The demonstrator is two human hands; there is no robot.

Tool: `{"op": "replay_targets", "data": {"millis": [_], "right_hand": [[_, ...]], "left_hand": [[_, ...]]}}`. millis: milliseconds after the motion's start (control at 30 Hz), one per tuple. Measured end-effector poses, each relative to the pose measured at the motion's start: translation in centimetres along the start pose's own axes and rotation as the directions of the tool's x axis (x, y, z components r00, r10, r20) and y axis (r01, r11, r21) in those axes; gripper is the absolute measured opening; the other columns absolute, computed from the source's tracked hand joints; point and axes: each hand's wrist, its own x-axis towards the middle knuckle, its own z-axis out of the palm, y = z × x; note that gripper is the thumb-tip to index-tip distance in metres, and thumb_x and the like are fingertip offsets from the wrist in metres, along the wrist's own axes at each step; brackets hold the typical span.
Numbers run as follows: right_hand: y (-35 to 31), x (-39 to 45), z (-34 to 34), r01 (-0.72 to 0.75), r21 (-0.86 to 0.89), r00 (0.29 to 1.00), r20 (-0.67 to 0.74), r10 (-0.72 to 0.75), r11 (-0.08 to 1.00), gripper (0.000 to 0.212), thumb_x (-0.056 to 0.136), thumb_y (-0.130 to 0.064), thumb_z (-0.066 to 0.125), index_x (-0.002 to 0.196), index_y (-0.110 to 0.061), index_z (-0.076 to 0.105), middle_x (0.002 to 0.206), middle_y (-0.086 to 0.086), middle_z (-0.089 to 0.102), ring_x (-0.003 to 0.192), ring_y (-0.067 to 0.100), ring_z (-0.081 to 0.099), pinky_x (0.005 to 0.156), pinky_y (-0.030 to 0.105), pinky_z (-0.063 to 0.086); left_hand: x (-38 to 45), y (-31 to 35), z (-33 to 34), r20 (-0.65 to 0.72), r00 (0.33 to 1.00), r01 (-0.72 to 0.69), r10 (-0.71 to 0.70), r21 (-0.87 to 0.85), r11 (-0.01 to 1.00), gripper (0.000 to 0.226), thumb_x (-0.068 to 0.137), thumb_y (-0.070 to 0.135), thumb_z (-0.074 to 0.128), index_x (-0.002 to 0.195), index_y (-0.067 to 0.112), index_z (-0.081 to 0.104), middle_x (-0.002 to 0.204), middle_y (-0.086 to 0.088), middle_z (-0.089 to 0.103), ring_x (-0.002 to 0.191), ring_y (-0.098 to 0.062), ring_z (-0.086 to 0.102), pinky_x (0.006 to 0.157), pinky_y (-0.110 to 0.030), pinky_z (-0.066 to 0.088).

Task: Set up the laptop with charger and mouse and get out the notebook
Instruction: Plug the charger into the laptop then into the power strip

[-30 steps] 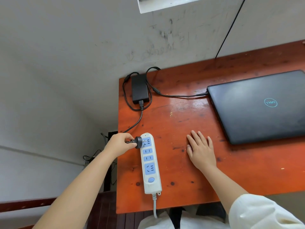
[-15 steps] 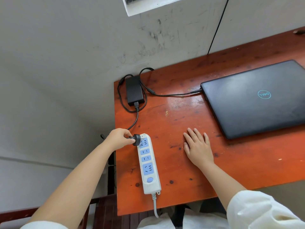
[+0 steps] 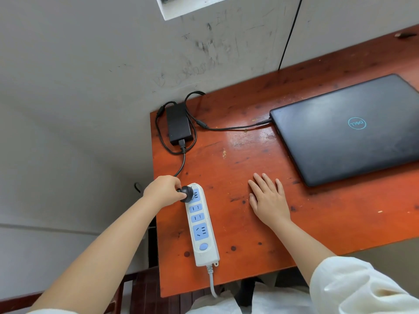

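closed dark laptop [image 3: 353, 130] lies flat on the tabletop [image 3: 260, 177]; black charger brick [image 3: 178, 123] sits at the far-left corner, its cord plugged into the laptop.

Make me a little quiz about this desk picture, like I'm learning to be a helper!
1. True or false: the laptop lid is shut.
2. Which hand holds the black plug at the power strip? A) left hand B) right hand
3. Fill in: the right hand lies flat on the ____.

Key
1. True; the lid with its logo faces up.
2. A; the left hand's grip is on the plug at the strip's far socket.
3. Desk; it rests open between the strip and the laptop, holding nothing.
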Motion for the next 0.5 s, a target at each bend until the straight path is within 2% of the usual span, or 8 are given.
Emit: {"op": "replay_targets", "data": {"millis": [67,233,333,500], "right_hand": [[0.0,0.1,0.0,0.002,-0.005,1.0,-0.004,-0.002,1.0,0.037,0.081,-0.013,0.067,0.118,-0.007,0.063,0.131,0.013,0.059,0.125,0.035,0.051,0.104,0.056,0.035],[0.0,0.0,-0.1,0.002,-0.001,1.0,-0.003,-0.002,1.0,0.037,0.082,-0.013,0.066,0.119,-0.007,0.062,0.132,0.014,0.058,0.126,0.035,0.05,0.105,0.057,0.034],[0.0,-0.1,0.0,0.001,0.009,1.0,0.027,-0.001,1.0,0.038,0.087,-0.015,0.06,0.124,-0.008,0.058,0.138,0.012,0.052,0.132,0.033,0.043,0.109,0.054,0.028],[-0.1,0.1,-0.1,0.0,0.007,0.999,0.049,0.0,1.0,0.039,0.09,-0.018,0.054,0.129,-0.01,0.053,0.143,0.01,0.047,0.136,0.03,0.036,0.113,0.052,0.023]], "left_hand": [[-0.1,0.6,0.0,-0.01,1.0,-0.011,0.012,0.08,0.997,0.009,0.083,0.026,0.058,0.081,0.017,0.058,0.078,0.002,0.056,0.072,-0.016,0.053,0.05,-0.022,0.036],[-0.6,1.6,0.0,-0.009,1.0,-0.024,0.027,0.203,0.979,0.011,0.087,0.023,0.053,0.079,0.016,0.05,0.079,-0.001,0.054,0.073,-0.019,0.052,0.061,-0.028,0.041],[-0.9,1.9,0.3,-0.011,0.999,-0.04,0.045,0.286,0.957,0.009,0.089,0.019,0.05,0.088,0.013,0.056,0.082,-0.004,0.055,0.076,-0.021,0.053,0.062,-0.029,0.041],[-1.4,2.3,0.8,-0.01,0.997,-0.069,0.077,0.351,0.934,0.016,0.092,0.015,0.046,0.103,0.009,0.055,0.106,-0.009,0.064,0.096,-0.027,0.061,0.073,-0.033,0.049]]}}
